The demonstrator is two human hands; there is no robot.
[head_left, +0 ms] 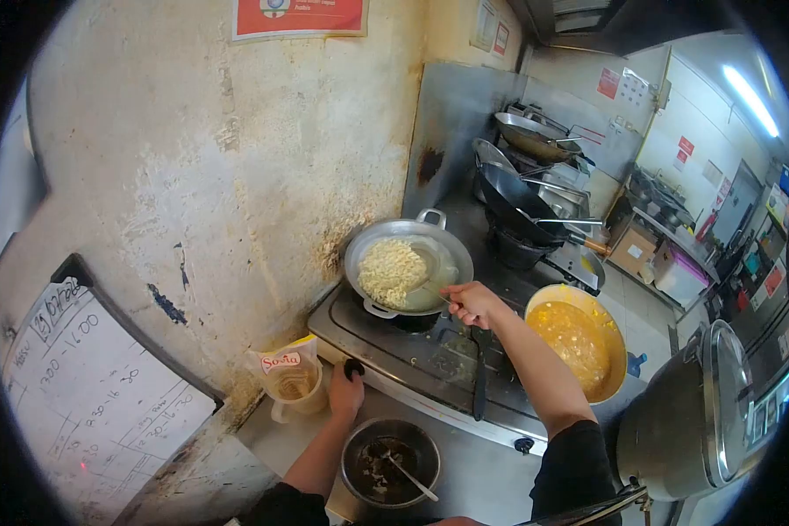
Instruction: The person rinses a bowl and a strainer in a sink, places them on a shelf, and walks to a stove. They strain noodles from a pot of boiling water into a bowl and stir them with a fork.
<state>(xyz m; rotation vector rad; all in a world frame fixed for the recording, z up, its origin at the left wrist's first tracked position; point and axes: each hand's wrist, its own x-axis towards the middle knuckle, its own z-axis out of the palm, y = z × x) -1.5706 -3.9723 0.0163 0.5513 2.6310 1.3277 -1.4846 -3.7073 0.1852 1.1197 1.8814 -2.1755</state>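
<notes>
My left hand (346,396) is closed around a black stove knob (353,367) on the front of the gas stove (394,361). My right hand (472,303) grips the thin handle of a metal utensil (444,297), whose working end is hard to make out in the pan. That two-handled metal pan (458,254) sits on the left burner, with a clump of pale noodles (391,272) in clear liquid. Beside my left hand stands a plastic jug (309,403) with a plastic packet marked "Sovia" (282,360) in it. Below lies a metal bowl (349,465) with dark liquid and a spoon (412,478).
A wide pan of orange-yellow sauce (574,337) stands right of my forearm. A black-handled utensil (479,386) lies across the stove. Woks (522,206) sit farther back. A large lidded pot (675,421) is at the right, and a whiteboard (105,386) at the left wall.
</notes>
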